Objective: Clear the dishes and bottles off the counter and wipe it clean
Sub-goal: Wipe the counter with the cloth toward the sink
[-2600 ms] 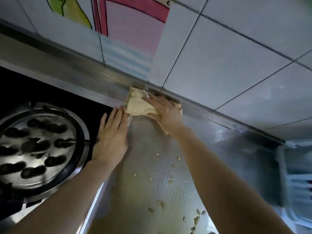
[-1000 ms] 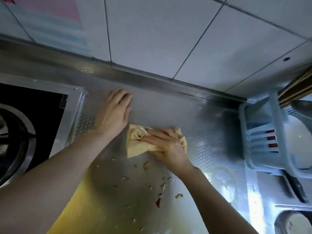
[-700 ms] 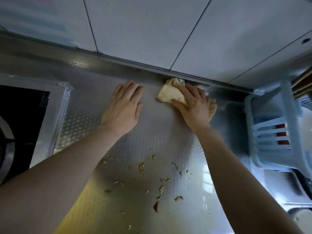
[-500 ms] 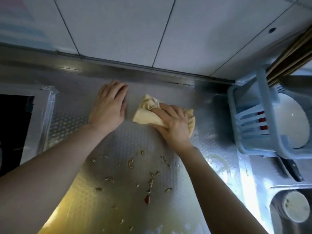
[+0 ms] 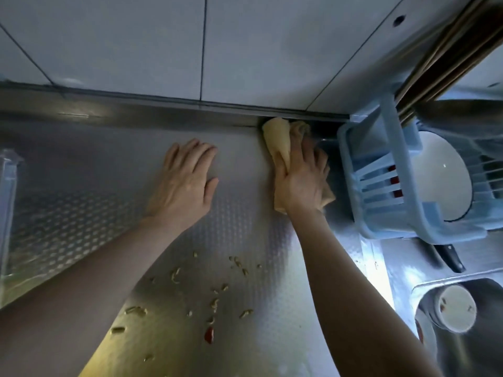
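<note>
Cloth (image 5: 279, 142) is soft and limp, bunches easily; best worked under a flat palm, not pinched. It sits at the back of the surface (image 5: 81, 202), against the wall ledge, just beside the rack (image 5: 381, 186). Right hand (image 5: 302, 183) presses it, thumb curled over a fold, arm stretched forward. Left hand (image 5: 185, 183) lies flat, fingers straight, holding nothing. Scraps (image 5: 215, 303) lie nearer me.

One head-worn view looks steeply down, close over the counter (image 5: 245, 240) toward the wall (image 5: 245, 50).
</note>
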